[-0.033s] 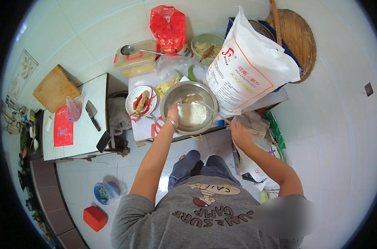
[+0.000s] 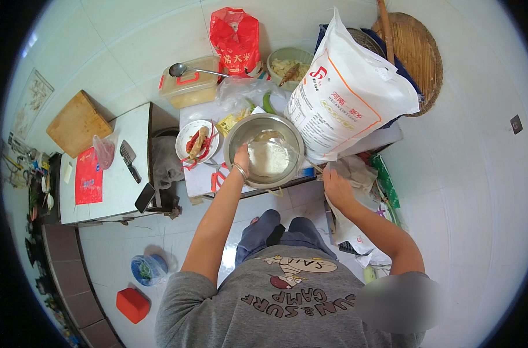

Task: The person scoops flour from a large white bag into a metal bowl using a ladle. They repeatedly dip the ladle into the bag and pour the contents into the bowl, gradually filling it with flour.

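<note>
A steel bowl (image 2: pixel 233 129) stands at the table's front edge, with white powder like flour (image 2: pixel 271 159) in it. My left hand (image 2: pixel 241 158) is closed on the bowl's left rim, its fingers partly hidden inside. To the right of the bowl, my right hand (image 2: pixel 336 181) is closed round the end of a thin pale stick (image 2: pixel 314 166), which slants toward the bowl. A white plate (image 2: pixel 213 147) with red chillies and a ginger-like root lies left of the bowl. Red-handled pliers or scissors (image 2: pixel 216 180) rest between plate and bowl.
Behind the bowl stand a large white sack (image 2: pixel 348 98), a green bowl of pale pieces (image 2: pixel 281 57), a lidded plastic box (image 2: pixel 191 87) and a ladle (image 2: pixel 178 70). A cleaver (image 2: pixel 129 160) and phone (image 2: pixel 145 198) lie on the left cabinet. A red bin (image 2: pixel 133 305) stands on the floor.
The white powder and the clear sheen over it look slightly different inside the bowl. Both hands are in nearly the same places.
</note>
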Demonstrator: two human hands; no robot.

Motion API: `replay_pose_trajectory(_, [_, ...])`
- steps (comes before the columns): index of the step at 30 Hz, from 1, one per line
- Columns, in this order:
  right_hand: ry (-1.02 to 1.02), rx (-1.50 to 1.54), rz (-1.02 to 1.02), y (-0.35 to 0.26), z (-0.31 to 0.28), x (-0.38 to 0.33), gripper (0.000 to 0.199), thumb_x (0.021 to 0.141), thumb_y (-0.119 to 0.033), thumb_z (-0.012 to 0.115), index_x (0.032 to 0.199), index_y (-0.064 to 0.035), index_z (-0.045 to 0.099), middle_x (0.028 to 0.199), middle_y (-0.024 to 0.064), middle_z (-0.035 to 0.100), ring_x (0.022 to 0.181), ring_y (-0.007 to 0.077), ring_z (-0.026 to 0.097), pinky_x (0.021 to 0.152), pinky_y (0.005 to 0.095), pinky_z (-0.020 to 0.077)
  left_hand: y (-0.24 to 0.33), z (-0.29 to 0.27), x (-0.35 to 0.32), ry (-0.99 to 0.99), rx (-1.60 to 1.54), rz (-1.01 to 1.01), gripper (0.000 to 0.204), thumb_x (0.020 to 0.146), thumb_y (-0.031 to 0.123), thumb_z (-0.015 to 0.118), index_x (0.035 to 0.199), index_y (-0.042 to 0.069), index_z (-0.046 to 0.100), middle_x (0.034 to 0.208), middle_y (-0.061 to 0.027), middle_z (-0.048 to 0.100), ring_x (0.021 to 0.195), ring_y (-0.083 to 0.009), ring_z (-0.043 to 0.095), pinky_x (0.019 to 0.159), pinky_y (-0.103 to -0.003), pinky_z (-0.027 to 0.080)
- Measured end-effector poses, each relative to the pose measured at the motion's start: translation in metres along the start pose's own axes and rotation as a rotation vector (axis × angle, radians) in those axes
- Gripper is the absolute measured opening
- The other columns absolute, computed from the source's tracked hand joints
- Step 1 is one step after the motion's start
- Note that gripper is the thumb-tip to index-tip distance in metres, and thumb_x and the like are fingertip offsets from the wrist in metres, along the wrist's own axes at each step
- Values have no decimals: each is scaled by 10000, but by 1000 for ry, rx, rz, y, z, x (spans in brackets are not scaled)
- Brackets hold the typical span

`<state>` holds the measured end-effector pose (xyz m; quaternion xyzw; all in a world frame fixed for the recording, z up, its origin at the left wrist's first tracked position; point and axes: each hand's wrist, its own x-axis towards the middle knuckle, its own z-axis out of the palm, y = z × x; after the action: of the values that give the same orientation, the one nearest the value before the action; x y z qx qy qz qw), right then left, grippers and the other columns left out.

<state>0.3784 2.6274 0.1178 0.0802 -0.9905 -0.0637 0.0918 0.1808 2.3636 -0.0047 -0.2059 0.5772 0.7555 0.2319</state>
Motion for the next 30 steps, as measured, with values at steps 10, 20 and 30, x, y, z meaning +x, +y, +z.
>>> replay_pose_trajectory(10, [-664, 1426, 542, 41, -46, 11, 225, 885, -200, 453, 911, -1, 555, 567, 23, 468, 405, 111, 413, 359, 291, 311, 12, 9, -36, 60, -9, 126, 537, 883, 398, 426, 1234, -9, 408, 1281, -123, 425, 1172, -243, 377, 1008, -343, 243])
replay_pose_trajectory(20, [-652, 1717, 528, 122, -242, -25, 294, 904, -231, 470, 943, 39, 578, 513, -53, 378, 336, 21, 279, 314, 188, 213, 95, 94, -110, -140, -114, 354, 546, 897, 378, 398, 1271, -19, 387, 1307, -161, 414, 1239, -263, 355, 1044, -357, 233])
replay_pose_trajectory(30, [-121, 1452, 689, 221, -359, -102, 286, 895, -199, 472, 904, 66, 578, 470, -37, 378, 264, 26, 227, 241, 190, 195, 157, 273, -184, -358, 505, 1081, 336, 896, 227, 441, 1126, -4, 521, 1056, -133, 590, 967, -201, 548, 872, -300, 395])
